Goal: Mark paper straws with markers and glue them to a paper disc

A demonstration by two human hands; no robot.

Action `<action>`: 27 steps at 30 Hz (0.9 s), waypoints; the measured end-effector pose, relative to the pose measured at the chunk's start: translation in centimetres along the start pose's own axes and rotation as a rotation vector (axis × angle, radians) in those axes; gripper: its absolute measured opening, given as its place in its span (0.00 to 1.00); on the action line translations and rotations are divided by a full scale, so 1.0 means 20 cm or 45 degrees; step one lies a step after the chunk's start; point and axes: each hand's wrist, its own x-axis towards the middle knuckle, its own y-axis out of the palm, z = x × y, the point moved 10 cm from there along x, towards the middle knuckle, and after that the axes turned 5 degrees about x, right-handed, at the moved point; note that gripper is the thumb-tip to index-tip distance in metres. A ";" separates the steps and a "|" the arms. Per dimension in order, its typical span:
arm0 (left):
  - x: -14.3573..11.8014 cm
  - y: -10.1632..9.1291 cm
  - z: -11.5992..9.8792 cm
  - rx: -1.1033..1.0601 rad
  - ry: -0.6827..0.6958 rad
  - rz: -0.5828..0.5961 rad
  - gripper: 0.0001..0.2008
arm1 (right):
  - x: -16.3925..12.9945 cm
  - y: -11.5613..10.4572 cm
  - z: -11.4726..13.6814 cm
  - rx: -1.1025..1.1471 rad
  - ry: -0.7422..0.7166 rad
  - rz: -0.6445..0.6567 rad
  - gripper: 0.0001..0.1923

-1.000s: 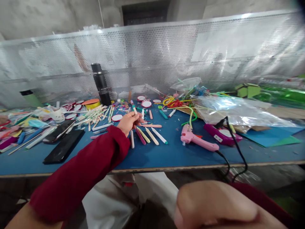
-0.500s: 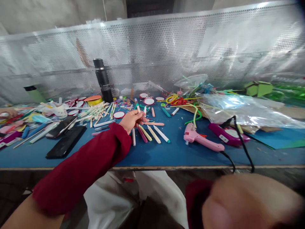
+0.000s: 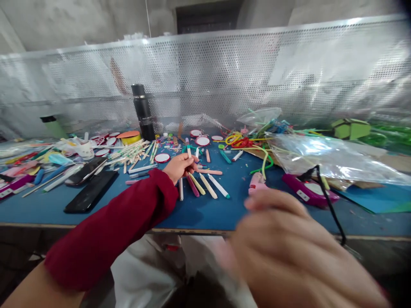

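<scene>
Left fingers (image 3: 189, 159) pinched on a stick (image 3: 188, 148), held upright off the desk (image 3: 205, 209), just above the stick row (image 3: 205, 185) laid alongside. Right hand (image 3: 289, 244) blurred, close to camera, over the glue gun (image 3: 257, 182); grip cannot be told.

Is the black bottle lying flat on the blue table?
No, the black bottle stands upright on the blue table, near the perforated metal screen.

Left hand (image 3: 180, 166) pinches a white stick (image 3: 188, 148) above a row of coloured sticks (image 3: 205, 185) on the blue table (image 3: 212, 209); right hand (image 3: 289, 252), blurred, partly hides the pink glue gun (image 3: 257, 182).
</scene>
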 end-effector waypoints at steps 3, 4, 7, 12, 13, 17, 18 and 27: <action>0.01 0.00 0.00 0.003 0.004 -0.013 0.05 | 0.12 0.08 -0.22 -0.082 0.026 -0.004 0.14; 0.01 0.00 0.00 0.006 0.010 -0.009 0.04 | 0.15 0.12 -0.35 -0.121 0.123 0.022 0.12; 0.01 0.02 0.00 0.032 0.019 0.046 0.04 | 0.17 0.23 -0.72 -0.112 0.450 0.120 0.10; -0.02 0.10 -0.03 0.089 0.066 0.225 0.10 | 0.08 0.40 -1.17 0.564 1.009 0.072 0.11; -0.02 0.12 -0.03 0.103 0.077 0.254 0.12 | 0.06 0.45 -1.21 0.738 1.107 0.058 0.11; -0.03 0.16 -0.02 0.165 0.070 0.355 0.17 | 0.03 0.55 -1.23 0.918 1.135 0.049 0.15; -0.03 0.17 -0.02 0.171 0.072 0.374 0.18 | 0.03 0.55 -1.22 0.898 1.116 0.037 0.16; -0.03 0.15 -0.01 0.347 0.010 0.397 0.20 | -0.01 0.49 -1.25 0.837 1.176 -0.162 0.18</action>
